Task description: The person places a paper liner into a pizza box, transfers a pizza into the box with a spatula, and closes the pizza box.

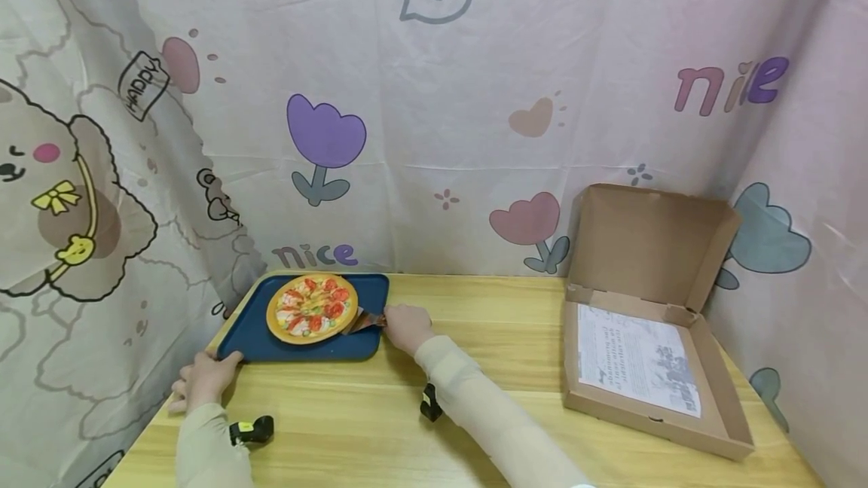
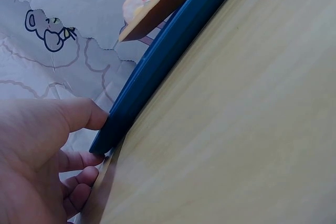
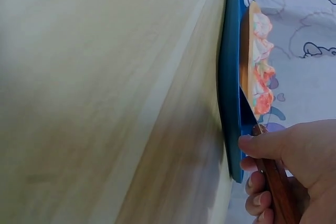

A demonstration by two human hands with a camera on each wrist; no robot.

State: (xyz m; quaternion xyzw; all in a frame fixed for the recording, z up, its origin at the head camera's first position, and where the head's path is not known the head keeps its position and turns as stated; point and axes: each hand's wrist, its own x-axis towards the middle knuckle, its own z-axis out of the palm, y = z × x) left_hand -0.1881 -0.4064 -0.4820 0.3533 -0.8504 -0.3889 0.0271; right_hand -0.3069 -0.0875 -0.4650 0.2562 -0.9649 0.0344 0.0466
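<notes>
On a blue tray (image 1: 233, 337) at the table's back left lies a round pizza (image 1: 312, 309) with red and white toppings. My left hand (image 1: 206, 380) pinches the tray's near left corner between thumb and fingers, as the left wrist view shows. A pizza server (image 1: 365, 321) has its metal blade tucked beneath the pizza's right edge. Its brown wooden handle (image 3: 278, 190) is gripped by my right hand (image 1: 409, 328), beside the tray's right edge. The blade's front part is hidden by the pizza, which appears tilted up slightly from the tray in the left wrist view.
An opened cardboard pizza box (image 1: 728, 398) stands at the right, lid raised against the back curtain (image 1: 434, 134). A printed paper sheet (image 1: 634, 356) lies inside it. Bare wooden tabletop (image 1: 488, 322) stretches between tray and box.
</notes>
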